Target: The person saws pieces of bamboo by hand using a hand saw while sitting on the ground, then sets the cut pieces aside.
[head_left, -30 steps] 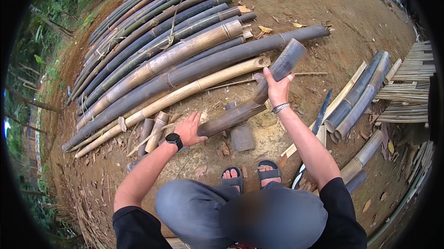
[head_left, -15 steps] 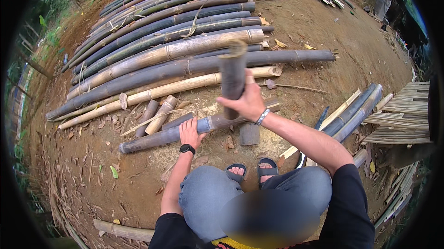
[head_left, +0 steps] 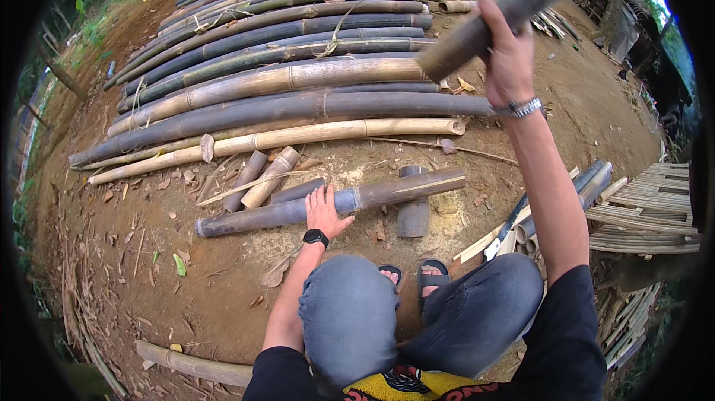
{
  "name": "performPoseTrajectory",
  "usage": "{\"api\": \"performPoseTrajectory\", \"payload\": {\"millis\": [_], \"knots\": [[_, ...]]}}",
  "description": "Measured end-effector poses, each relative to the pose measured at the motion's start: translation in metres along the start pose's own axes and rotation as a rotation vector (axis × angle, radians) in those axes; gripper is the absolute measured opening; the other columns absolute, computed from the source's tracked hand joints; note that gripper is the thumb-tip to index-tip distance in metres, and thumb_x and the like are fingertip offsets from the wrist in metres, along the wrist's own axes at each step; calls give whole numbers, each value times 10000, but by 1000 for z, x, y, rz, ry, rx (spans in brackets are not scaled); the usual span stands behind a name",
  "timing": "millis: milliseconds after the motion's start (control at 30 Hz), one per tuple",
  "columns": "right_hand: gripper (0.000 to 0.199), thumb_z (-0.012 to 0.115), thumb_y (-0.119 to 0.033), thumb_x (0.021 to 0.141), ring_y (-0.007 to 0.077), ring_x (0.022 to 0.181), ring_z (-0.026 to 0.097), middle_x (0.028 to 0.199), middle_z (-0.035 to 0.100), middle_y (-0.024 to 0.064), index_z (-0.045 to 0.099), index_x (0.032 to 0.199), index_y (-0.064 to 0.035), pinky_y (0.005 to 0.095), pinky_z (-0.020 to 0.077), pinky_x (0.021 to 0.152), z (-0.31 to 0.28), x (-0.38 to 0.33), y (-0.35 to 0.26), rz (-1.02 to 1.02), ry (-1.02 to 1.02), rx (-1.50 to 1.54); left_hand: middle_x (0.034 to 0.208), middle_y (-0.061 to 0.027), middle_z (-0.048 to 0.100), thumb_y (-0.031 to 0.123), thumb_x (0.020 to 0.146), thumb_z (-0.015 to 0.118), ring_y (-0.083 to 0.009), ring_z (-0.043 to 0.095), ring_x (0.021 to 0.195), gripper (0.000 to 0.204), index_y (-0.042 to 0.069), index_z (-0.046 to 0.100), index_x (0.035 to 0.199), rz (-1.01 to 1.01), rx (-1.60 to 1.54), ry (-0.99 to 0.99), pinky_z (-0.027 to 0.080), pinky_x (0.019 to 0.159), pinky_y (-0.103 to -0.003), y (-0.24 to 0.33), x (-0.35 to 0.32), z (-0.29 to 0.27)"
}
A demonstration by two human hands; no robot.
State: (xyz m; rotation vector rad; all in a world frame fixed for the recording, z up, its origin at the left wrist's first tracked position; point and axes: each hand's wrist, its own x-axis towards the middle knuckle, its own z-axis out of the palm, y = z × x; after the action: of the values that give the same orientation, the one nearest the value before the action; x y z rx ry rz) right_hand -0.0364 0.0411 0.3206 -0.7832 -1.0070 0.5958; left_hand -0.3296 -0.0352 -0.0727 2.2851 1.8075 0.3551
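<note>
My right hand (head_left: 510,62) is closed around a short, thick bamboo section (head_left: 538,0), held up high and tilted at the upper right. My left hand (head_left: 325,211) lies on a longer bamboo piece (head_left: 257,218), its fingers stretched across the top. That piece lies aslant in front of my feet, greyish at the left and browner to the right. Near its right part it crosses a short dark bamboo block (head_left: 413,221). Just behind my left hand is another short dark offcut (head_left: 296,191), partly hidden by the longer piece.
Many long bamboo poles (head_left: 253,107) lie side by side at the back. Two short offcuts (head_left: 269,177) rest in front of them. To my right are cut bamboo lengths (head_left: 588,181), a long dark tool (head_left: 514,211) with a pale part, and a slatted bamboo panel (head_left: 644,200).
My right hand has lifted the short bamboo section up and to the right, from above the longer piece, and tilted it over. My left hand stays on the longer piece.
</note>
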Motion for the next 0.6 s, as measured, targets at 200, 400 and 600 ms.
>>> {"api": "performPoseTrajectory", "payload": {"millis": [200,400,600], "knots": [[677,859,-349,810,200,1028,618,1168,618,127,516,1230,55,358,509,931,-308,-72,50,252,566,-451,1651,-187,197,513,815,682,-356,175,1530,1003,83,219,1594,458,53,30,113,1232,-545,69,-6,11],[713,824,-337,851,241,1131,591,1282,578,170,471,1304,86,370,467,1009,-384,-190,78,504,779,-441,1619,-181,276,430,847,659,-364,289,1476,896,86,274,1580,634,70,-23,228,1209,-513,131,4,19],[752,818,-326,858,243,1203,551,1328,556,183,431,1356,85,353,405,1075,-392,-220,78,538,737,-459,1569,-231,324,434,840,666,-394,318,1448,894,56,300,1563,568,62,-2,255,1192,-507,151,5,28]]}}
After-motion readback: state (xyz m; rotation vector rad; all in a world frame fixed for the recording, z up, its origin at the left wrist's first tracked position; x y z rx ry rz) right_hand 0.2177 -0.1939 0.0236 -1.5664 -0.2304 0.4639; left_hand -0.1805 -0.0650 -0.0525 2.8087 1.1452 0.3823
